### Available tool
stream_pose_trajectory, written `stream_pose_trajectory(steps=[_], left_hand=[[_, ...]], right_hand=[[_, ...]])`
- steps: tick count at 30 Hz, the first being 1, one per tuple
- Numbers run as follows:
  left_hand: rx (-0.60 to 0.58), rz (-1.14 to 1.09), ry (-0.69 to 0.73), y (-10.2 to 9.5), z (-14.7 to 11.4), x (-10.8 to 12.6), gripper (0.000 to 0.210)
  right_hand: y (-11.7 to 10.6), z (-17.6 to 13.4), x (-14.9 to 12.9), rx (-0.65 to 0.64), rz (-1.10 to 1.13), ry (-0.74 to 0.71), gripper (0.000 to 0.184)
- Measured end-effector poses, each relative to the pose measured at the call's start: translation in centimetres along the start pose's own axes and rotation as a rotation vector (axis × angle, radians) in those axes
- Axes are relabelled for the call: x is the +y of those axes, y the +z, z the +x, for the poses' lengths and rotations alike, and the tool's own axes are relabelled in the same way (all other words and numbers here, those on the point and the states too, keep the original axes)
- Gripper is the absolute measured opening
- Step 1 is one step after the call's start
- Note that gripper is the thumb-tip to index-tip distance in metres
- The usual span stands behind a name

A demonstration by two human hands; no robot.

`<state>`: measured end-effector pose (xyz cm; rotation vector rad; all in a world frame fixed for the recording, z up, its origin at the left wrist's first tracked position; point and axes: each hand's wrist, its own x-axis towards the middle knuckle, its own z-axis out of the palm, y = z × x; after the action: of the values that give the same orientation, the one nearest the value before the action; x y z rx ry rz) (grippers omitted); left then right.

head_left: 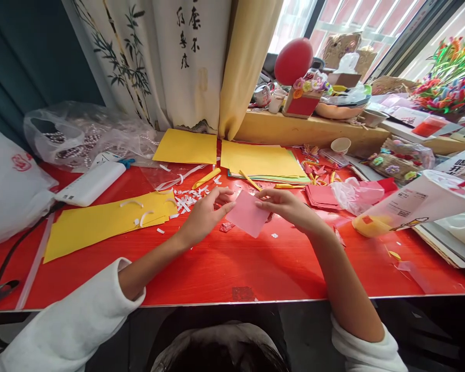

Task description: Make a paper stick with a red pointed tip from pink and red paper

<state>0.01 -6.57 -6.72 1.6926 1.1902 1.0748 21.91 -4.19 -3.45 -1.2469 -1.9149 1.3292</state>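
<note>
A small square of pink paper (249,214) is held up just above the red table, between my two hands. My left hand (211,212) pinches its left edge with thumb and fingers. At the upper right corner, my right hand (284,206) is closed on the same sheet. Beneath and just left of the paper lies a small crumpled red scrap (227,227). White paper clippings (189,199) are scattered beside my left hand. A stack of red paper (321,197) lies to the right of my right hand.
Yellow sheets (101,222) lie at left, with more yellow paper (256,155) at the back. A white power bank-like block (93,183) rests near plastic bags (89,134). A tilted drink cup (414,201) is at right. A red balloon (293,61) sits by the cluttered windowsill.
</note>
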Motion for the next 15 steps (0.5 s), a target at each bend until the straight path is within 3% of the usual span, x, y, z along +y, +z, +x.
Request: stream_pose_trajectory(steps=[6,15], left_hand=[[-0.008,-0.058,0.039,-0.1,-0.3,0.4,0.022],[-0.083,-0.021,0.029,-0.1,-0.8,1.2,0.024]], right_hand=[[1.3,-0.6,-1.3,-0.146,0.081,0.021,0.026],[2.6,-0.2,-1.1,-0.094,0.043,-0.058,0.032]])
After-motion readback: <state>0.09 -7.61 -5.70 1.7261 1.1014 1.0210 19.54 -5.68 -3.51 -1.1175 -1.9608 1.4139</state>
